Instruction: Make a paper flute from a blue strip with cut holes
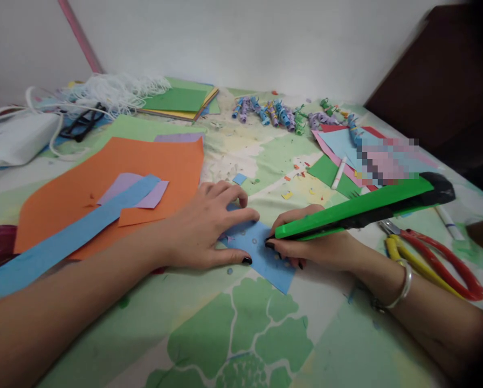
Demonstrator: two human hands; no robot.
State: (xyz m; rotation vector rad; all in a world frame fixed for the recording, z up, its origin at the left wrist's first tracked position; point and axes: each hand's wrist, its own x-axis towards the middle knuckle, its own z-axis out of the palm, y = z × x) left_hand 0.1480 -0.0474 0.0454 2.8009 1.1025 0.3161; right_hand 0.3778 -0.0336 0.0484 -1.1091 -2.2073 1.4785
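A small piece of blue paper (266,260) lies flat on the cloth, with several small round marks or holes on it. My left hand (203,229) rests on its left part, fingers bent but spread, the thumb apart. My right hand (306,237) holds a long green and black tool (358,207), shaped like a utility knife, the way one holds a pen. Its front end points down at the paper, and the tip is hidden by my fingers. A tiny round scrap (230,271) lies just below my left thumb.
Orange paper (75,188) with a long blue strip (75,234) lies left. Red and yellow handled pliers (435,253) and a white marker (339,173) are right. Curled paper rolls (282,114), green sheets (177,99) and white string (116,89) lie further back.
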